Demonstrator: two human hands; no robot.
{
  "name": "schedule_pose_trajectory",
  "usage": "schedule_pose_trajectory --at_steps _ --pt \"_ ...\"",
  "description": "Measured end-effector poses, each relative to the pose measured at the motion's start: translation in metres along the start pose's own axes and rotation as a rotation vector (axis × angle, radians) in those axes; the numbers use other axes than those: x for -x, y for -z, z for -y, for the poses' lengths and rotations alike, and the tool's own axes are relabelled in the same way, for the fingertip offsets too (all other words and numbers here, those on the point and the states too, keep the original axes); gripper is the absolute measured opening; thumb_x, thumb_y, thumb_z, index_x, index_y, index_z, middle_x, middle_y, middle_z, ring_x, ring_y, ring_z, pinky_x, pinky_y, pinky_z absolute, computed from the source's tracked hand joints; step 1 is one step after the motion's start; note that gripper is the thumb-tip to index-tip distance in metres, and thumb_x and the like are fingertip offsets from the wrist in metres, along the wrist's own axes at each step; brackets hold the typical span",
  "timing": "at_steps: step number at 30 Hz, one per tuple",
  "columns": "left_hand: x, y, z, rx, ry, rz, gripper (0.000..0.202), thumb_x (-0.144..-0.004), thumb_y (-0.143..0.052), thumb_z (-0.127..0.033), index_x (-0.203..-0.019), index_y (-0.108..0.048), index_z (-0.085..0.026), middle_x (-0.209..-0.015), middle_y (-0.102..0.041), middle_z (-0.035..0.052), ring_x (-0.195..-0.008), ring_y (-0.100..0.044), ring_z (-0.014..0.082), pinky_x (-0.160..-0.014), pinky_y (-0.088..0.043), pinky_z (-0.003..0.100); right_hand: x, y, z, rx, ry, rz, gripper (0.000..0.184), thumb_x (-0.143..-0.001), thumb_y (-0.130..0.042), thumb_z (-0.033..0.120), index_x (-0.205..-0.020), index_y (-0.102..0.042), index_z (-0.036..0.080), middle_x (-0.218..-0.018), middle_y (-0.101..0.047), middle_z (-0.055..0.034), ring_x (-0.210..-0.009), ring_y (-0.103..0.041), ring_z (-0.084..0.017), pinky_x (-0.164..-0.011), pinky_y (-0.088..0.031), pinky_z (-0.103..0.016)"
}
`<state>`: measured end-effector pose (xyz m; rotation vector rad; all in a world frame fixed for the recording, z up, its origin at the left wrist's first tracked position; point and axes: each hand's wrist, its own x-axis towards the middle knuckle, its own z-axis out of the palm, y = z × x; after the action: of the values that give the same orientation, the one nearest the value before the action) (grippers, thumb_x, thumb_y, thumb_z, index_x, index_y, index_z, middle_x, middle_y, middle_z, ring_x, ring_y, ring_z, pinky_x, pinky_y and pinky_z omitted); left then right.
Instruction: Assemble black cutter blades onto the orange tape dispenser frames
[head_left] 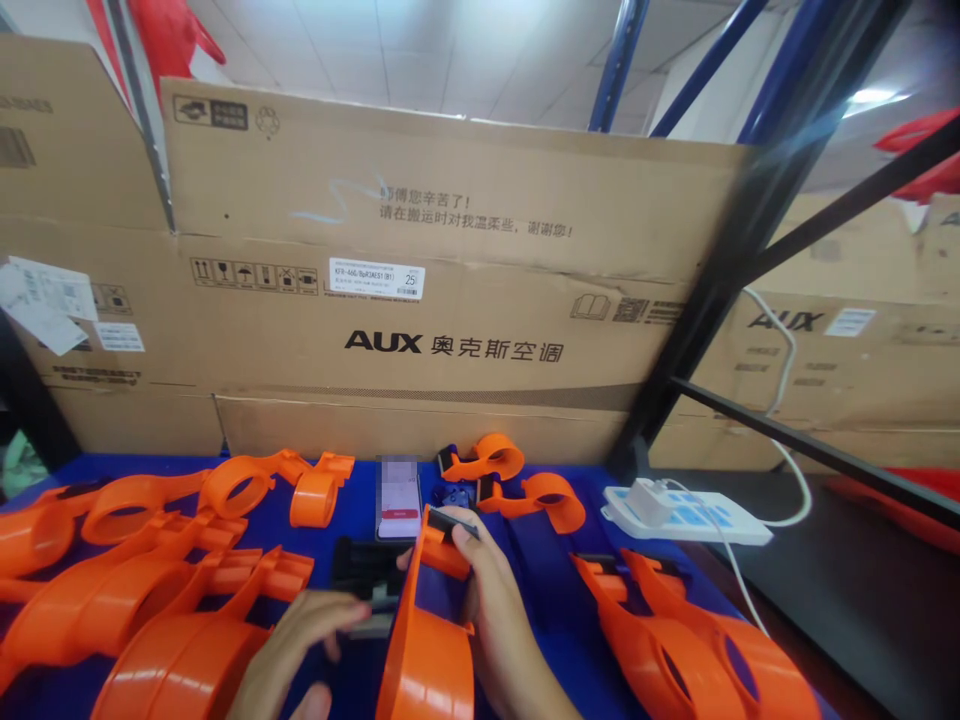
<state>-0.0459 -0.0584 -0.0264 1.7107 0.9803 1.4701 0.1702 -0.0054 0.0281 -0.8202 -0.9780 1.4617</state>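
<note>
My right hand [491, 590] is closed around an orange tape dispenser [427, 665], its fingers and thumb near the black toothed strip [454, 524] at the dispenser's top end. To its left, my left hand [296, 645] reaches over the blue surface with thumb and fingers apart. Its fingertips are beside or touching a small pile of black parts [365, 560]; I cannot tell which. More orange tape dispensers [180, 655] lie on the left, without visible black strips. On the right, two dispensers [671, 640] have black pieces at their ends.
A phone [399, 500] with a lit screen stands behind the black parts. Further dispensers [551, 500] lie at the back. A white power strip [686, 512] with a plugged-in charger sits at the right. A large cardboard sheet [450, 300] and a dark metal post [705, 290] bound the workspace.
</note>
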Motion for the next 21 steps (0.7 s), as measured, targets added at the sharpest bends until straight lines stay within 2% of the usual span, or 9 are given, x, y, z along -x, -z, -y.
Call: schedule_pose_trajectory --at_steps 2,4,5,8,10,12,15,18,21 --pt "-0.011 -0.016 -0.008 0.083 0.211 -0.082 0.044 -0.09 -0.061 -0.061 -0.12 -0.077 -0.033 -0.116 -0.077 0.0105 -0.088 -0.072 0.0308 -0.079 -0.059 0.042 -0.004 0.004 -0.002 0.086 0.047 -0.007 0.044 -0.086 -0.067 0.065 -0.1 -0.062 0.024 -0.081 -0.069 -0.0036 -0.072 -0.066 -0.025 -0.06 -0.05 -0.032" --pt "-0.024 -0.036 -0.018 0.266 0.374 -0.066 0.056 -0.089 -0.058 -0.069 -0.127 -0.073 -0.031 -0.127 -0.074 0.013 -0.094 -0.073 0.0335 -0.075 -0.06 0.043 -0.005 0.008 -0.001 0.18 0.109 -0.009 0.042 -0.086 -0.067 0.065 -0.09 -0.061 0.024 -0.08 -0.064 -0.0016 -0.077 -0.063 -0.023 -0.065 -0.049 -0.03" --pt "-0.032 -0.045 -0.023 0.356 0.43 -0.034 0.059 -0.087 -0.058 -0.071 -0.128 -0.072 -0.031 -0.131 -0.073 0.0132 -0.097 -0.074 0.0348 -0.076 -0.06 0.045 -0.005 0.009 -0.001 0.223 0.136 -0.005 0.042 -0.088 -0.066 0.065 -0.087 -0.059 0.024 -0.079 -0.061 -0.0005 -0.078 -0.06 -0.022 -0.066 -0.048 -0.029" --pt "-0.053 -0.063 -0.032 0.53 0.491 0.052 0.055 -0.082 -0.072 -0.064 -0.124 -0.073 -0.029 -0.13 -0.075 0.0114 -0.115 -0.07 0.0369 -0.096 -0.056 0.048 -0.003 0.009 0.002 0.359 0.204 0.0 0.04 -0.096 -0.06 0.062 -0.086 -0.058 0.022 -0.081 -0.056 0.0012 -0.078 -0.054 -0.018 -0.072 -0.046 -0.028" --pt "-0.064 -0.065 -0.032 0.557 0.521 0.054 0.047 -0.079 -0.08 -0.054 -0.117 -0.076 -0.027 -0.128 -0.076 0.0099 -0.126 -0.065 0.036 -0.106 -0.049 0.046 -0.001 0.007 0.002 0.438 0.226 -0.001 0.038 -0.097 -0.059 0.06 -0.092 -0.059 0.022 -0.087 -0.059 0.0004 -0.082 -0.055 -0.018 -0.077 -0.047 -0.028" --pt "-0.07 -0.061 -0.027 0.541 0.536 0.018 0.041 -0.076 -0.084 -0.049 -0.108 -0.078 -0.024 -0.124 -0.078 0.01 -0.125 -0.065 0.0359 -0.107 -0.049 0.044 0.0 0.005 0.0 0.446 0.2 0.034 0.037 -0.096 -0.064 0.058 -0.105 -0.06 0.023 -0.093 -0.063 -0.0007 -0.084 -0.059 -0.018 -0.077 -0.049 -0.028" --pt "-0.071 -0.051 -0.017 0.521 0.496 -0.104 0.041 -0.077 -0.083 -0.052 -0.104 -0.077 -0.022 -0.116 -0.081 0.0089 -0.116 -0.07 0.0347 -0.1 -0.053 0.041 0.0 0.005 -0.006 0.34 0.071 0.135 0.05 -0.092 -0.071 0.056 -0.126 -0.051 0.026 -0.081 -0.061 0.0045 -0.06 -0.056 -0.012 -0.059 -0.05 -0.025" --pt "-0.065 -0.043 -0.01 0.517 0.459 -0.233 0.043 -0.075 -0.085 -0.05 -0.109 -0.076 -0.025 -0.115 -0.081 0.0046 -0.118 -0.069 0.0315 -0.099 -0.054 0.037 -0.002 0.005 -0.011 0.318 -0.01 0.189 0.05 -0.087 -0.075 0.057 -0.117 -0.054 0.024 -0.063 -0.051 0.0111 -0.041 -0.045 -0.008 -0.043 -0.042 -0.02" --pt "-0.058 -0.042 -0.01 0.546 0.474 -0.259 0.043 -0.074 -0.087 -0.049 -0.109 -0.077 -0.026 -0.114 -0.082 0.0039 -0.119 -0.069 0.0309 -0.101 -0.053 0.036 -0.001 0.003 -0.012 0.399 -0.01 0.195 0.041 -0.086 -0.075 0.057 -0.096 -0.059 0.021 -0.058 -0.05 0.0099 -0.042 -0.047 -0.008 -0.045 -0.043 -0.02"
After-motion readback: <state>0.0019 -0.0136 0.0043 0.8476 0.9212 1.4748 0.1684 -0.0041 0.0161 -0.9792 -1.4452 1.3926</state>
